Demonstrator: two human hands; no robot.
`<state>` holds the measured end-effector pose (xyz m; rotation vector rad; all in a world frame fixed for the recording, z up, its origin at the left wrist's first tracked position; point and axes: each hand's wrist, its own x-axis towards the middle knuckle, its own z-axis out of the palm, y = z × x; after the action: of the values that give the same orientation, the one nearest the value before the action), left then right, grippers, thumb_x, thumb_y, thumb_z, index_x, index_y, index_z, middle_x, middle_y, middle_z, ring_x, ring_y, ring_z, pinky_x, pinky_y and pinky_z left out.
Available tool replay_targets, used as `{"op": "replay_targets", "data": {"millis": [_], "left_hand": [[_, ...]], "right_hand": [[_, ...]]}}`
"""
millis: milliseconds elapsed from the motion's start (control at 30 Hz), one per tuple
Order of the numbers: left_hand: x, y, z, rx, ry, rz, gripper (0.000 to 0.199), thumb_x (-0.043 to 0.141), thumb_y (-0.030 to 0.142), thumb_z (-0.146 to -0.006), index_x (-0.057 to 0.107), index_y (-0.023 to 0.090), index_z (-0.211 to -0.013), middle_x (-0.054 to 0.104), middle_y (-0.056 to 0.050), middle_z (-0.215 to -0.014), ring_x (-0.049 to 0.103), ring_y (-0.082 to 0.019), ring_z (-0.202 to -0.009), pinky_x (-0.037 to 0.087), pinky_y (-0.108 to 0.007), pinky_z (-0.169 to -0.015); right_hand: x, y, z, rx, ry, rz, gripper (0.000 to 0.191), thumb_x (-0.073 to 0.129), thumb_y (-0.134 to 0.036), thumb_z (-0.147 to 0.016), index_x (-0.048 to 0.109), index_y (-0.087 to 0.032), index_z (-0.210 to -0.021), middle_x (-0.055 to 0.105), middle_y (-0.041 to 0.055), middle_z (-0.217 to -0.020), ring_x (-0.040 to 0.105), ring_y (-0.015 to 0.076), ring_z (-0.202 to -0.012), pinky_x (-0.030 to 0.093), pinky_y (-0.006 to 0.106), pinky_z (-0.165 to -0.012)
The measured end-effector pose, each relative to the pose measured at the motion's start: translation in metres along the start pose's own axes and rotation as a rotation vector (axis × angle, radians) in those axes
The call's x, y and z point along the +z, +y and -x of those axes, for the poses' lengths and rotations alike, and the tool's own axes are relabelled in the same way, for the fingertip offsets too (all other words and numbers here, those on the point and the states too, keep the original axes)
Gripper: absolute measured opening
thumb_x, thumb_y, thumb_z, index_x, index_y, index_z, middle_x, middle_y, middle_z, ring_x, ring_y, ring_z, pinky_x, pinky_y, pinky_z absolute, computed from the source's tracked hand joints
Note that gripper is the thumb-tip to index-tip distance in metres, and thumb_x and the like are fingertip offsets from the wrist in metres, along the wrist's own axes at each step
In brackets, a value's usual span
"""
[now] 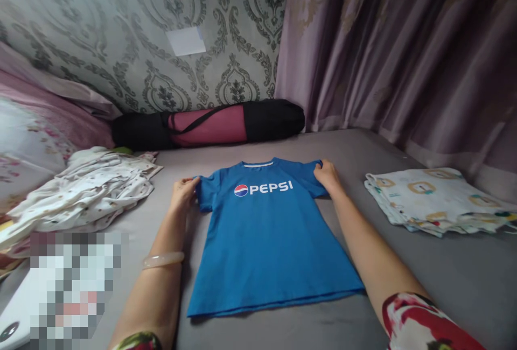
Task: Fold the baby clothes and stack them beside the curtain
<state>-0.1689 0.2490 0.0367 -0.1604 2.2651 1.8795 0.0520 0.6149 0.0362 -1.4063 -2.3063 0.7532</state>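
A blue T-shirt (pixel 270 247) with a white PEPSI print lies spread flat, front up, its collar away from me and its hem towards me. My left hand (pixel 184 193) pinches the end of the sleeve on the left. At the other sleeve, the fingers of my right hand (pixel 326 173) are closed on the cloth edge. Both arms reach along the two sides of the shirt, and a pale bangle sits on the left forearm.
Folded white printed cloths (pixel 436 199) lie to the right. A loose heap of pale clothes (pixel 89 188) is on the left, with a white, partly blurred object (pixel 24 301) nearer me. A black and maroon long bag (pixel 214 124) lies along the patterned wall. Purple curtains (pixel 363 43) hang at right.
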Motion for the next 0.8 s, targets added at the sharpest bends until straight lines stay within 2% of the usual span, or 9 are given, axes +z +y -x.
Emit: {"op": "replay_targets", "data": {"millis": [100,167,233,333,433,600,800], "left_hand": [[-0.006,-0.002,-0.003,-0.111,-0.128,-0.009,0.024,0.070,0.025,-0.066,0.055,0.016,-0.082,0.058,0.000,-0.065,0.055,-0.011,-0.054,0.044,-0.021,-0.048],[-0.005,-0.004,-0.002,-0.112,-0.144,-0.076,0.021,0.068,0.026,-0.069,0.055,0.017,-0.082,0.058,0.000,-0.064,0.055,-0.013,-0.054,0.045,-0.024,-0.049],[-0.001,-0.005,0.000,-0.013,-0.074,-0.209,0.019,0.063,0.030,-0.076,0.057,0.017,-0.088,0.058,-0.001,-0.065,0.056,-0.015,-0.055,0.045,-0.026,-0.050],[0.008,-0.007,0.007,0.265,0.088,-0.491,0.023,0.048,0.031,-0.087,0.058,0.018,-0.104,0.064,-0.005,-0.077,0.062,-0.020,-0.069,0.046,-0.028,-0.060],[0.012,-0.010,0.015,0.453,0.139,-0.789,0.033,0.036,0.031,-0.093,0.055,0.020,-0.118,0.068,-0.011,-0.088,0.065,-0.026,-0.084,0.046,-0.033,-0.069],[0.006,-0.015,0.021,0.392,0.109,-1.109,0.039,0.027,0.033,-0.097,0.052,0.018,-0.122,0.069,-0.018,-0.093,0.067,-0.033,-0.084,0.046,-0.037,-0.068],[0.007,-0.016,0.026,0.371,0.154,-1.161,0.046,0.032,0.039,-0.095,0.048,0.006,-0.124,0.068,-0.026,-0.095,0.068,-0.036,-0.087,0.050,-0.041,-0.073]], "right_hand": [[0.000,-0.006,0.011,-0.040,-0.008,0.155,0.036,0.040,-0.026,-0.095,0.062,-0.010,-0.117,0.067,0.0220,-0.109,0.063,0.0292,-0.108,0.046,0.035,-0.088],[-0.002,-0.010,0.018,-0.037,-0.027,0.194,0.037,0.038,-0.028,-0.095,0.061,-0.010,-0.118,0.068,0.0226,-0.107,0.064,0.0306,-0.106,0.046,0.036,-0.086],[-0.003,-0.013,0.024,-0.035,-0.034,0.214,0.039,0.035,-0.027,-0.096,0.060,-0.010,-0.120,0.068,0.0229,-0.107,0.064,0.0314,-0.104,0.047,0.037,-0.084],[-0.002,-0.014,0.031,-0.056,-0.029,0.252,0.040,0.029,-0.026,-0.099,0.055,-0.012,-0.127,0.067,0.0226,-0.107,0.065,0.0314,-0.103,0.047,0.041,-0.083],[0.002,-0.010,0.032,-0.088,-0.008,0.307,0.041,0.025,-0.025,-0.100,0.053,-0.015,-0.129,0.067,0.0223,-0.106,0.065,0.0318,-0.104,0.047,0.044,-0.085],[0.009,-0.003,0.033,-0.087,0.080,0.372,0.040,0.025,-0.023,-0.101,0.056,-0.012,-0.123,0.067,0.0233,-0.104,0.066,0.0328,-0.101,0.048,0.045,-0.083],[0.009,0.000,0.033,-0.064,0.135,0.396,0.038,0.031,-0.027,-0.101,0.061,-0.011,-0.117,0.066,0.0242,-0.106,0.066,0.0321,-0.101,0.048,0.043,-0.085]]}}
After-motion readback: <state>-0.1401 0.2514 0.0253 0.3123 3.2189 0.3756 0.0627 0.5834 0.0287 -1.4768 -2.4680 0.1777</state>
